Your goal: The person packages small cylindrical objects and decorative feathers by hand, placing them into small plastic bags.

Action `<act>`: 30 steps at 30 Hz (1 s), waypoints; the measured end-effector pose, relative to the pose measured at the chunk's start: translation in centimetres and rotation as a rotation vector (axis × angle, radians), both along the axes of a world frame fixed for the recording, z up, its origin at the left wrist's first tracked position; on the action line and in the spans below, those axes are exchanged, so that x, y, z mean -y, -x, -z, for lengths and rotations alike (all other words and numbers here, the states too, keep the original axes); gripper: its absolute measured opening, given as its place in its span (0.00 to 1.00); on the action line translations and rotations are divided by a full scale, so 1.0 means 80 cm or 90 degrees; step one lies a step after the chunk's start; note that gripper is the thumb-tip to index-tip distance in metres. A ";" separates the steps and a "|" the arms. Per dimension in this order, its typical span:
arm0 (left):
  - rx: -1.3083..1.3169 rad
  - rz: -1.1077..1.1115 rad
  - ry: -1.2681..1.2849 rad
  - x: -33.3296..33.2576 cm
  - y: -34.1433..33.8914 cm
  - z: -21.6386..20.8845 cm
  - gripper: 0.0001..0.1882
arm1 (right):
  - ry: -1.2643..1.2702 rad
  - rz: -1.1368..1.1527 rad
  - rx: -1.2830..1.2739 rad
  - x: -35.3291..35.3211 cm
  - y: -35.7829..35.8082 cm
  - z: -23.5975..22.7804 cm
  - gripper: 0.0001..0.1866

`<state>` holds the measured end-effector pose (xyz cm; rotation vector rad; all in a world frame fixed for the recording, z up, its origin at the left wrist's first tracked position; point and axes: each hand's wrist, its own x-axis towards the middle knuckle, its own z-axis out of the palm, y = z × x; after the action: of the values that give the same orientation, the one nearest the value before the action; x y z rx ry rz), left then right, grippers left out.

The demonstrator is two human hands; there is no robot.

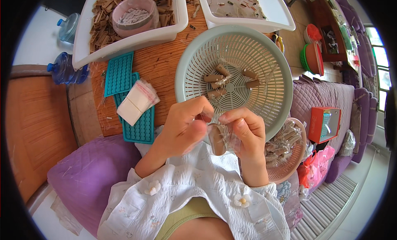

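Between my hands hangs a small clear plastic bag with a brown tube-like piece (217,140) inside. My left hand (184,123) is closed, its thumb and fingers pinching the bag near its top. On the other side my right hand (247,130) pinches the bag's edge between thumb and forefinger. Just beyond them sits a grey-green slotted basket (192,46), with several loose brown pieces (214,78) and wisps of clear plastic in it. A stack of clear flat bags (137,101) lies left of my left hand, on teal dimpled trays (142,127).
On the wooden table (159,48) stand a white tub (182,17) of brown pieces with a pink bowl (136,27) in it, and a second white tub (269,24). A pink basket (295,157) of bagged pieces is at my right. A red box (317,124) rests on the sofa.
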<state>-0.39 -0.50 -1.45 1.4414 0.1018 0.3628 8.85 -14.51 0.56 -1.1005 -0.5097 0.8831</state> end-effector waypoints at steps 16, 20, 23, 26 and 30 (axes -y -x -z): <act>0.229 -0.132 -0.353 0.001 0.004 0.011 0.12 | -0.134 0.062 -0.245 -0.005 0.000 0.009 0.17; 0.012 0.067 0.125 -0.001 0.016 0.000 0.20 | -0.081 0.119 -0.085 -0.001 -0.004 0.007 0.18; -0.113 0.184 -0.144 -0.061 0.032 -0.026 0.18 | -0.061 0.228 0.041 0.030 -0.016 0.013 0.17; 0.059 -0.340 -0.295 -0.227 0.135 -0.044 0.06 | -0.054 0.450 -0.002 0.086 -0.023 -0.024 0.13; -0.718 -0.583 -0.416 -0.461 0.209 -0.004 0.19 | 0.527 0.474 0.336 0.233 -0.076 -0.008 0.12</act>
<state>-17.14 36.35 -1.10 2.0310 1.7211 0.2723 14.94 -33.13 1.21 -2.1232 -0.0957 0.0928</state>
